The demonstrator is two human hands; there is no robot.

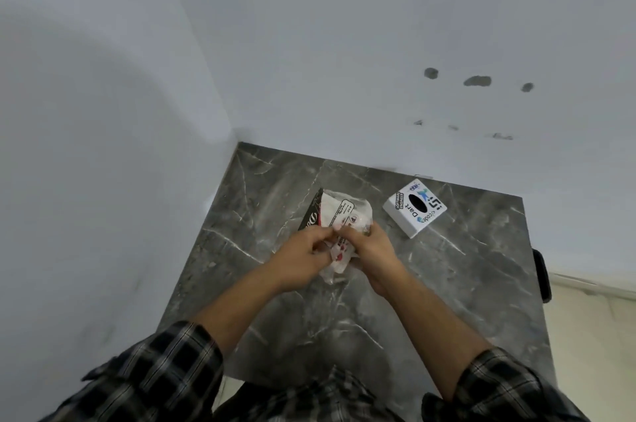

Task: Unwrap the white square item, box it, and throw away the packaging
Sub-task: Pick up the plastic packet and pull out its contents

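Standing at a dark grey marble-patterned surface (464, 284) set into the corner of pale bluish-white walls (309, 43), I look down over my plaid sleeves (165, 373). The right-hand wall carries a few dark smudges (477, 81). Toward the back right of the surface sits a small white square box (414, 208) with a black oval and printed stickers on its top, well apart from my hands. Near the middle lies the crinkled white plastic packaging (344, 215) with black and red print, a dark strip along its left edge. My left hand (303, 260) and right hand (370, 254) meet over the near part of that wrapper, fingertips close together, both pinching the plastic, my left from the left side and my right from the right. The wrapper's lower end hangs between my palms and touches the surface. The white square item itself I cannot make out; if inside, the plastic and my fingers hide it.
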